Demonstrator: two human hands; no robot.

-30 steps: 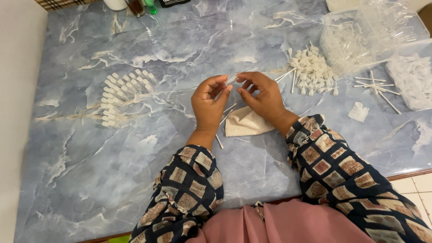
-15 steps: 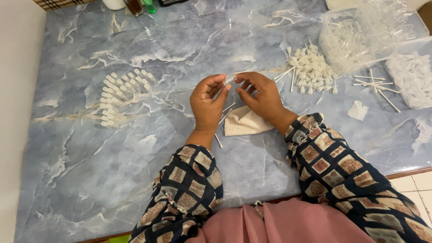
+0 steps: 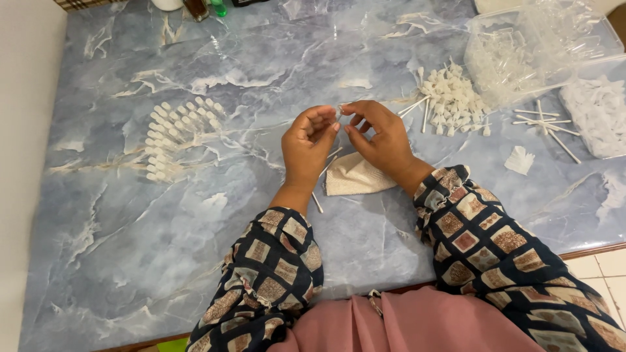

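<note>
My left hand [image 3: 309, 145] and my right hand [image 3: 381, 135] meet above the marble table [image 3: 195, 215], fingertips pinched together on a small white plastic piece [image 3: 340, 109]. A beige cloth [image 3: 355, 176] lies on the table just under my right wrist. A thin white stick [image 3: 317, 202] lies by my left wrist. Neat rows of small white capped pieces [image 3: 173, 133] lie to the left of my hands. A loose heap of similar white pieces [image 3: 450, 98] with sticks sits to the right.
Clear plastic bags [image 3: 521, 45] lie at the back right, with a pile of white parts [image 3: 596, 114] at the right edge. Loose white sticks [image 3: 544, 124] and a small white scrap [image 3: 520, 160] lie nearby. Bottles [image 3: 202, 6] stand at the far edge.
My fingers have shifted slightly on the small white piece; both hands stay in the same spot above the cloth.
</note>
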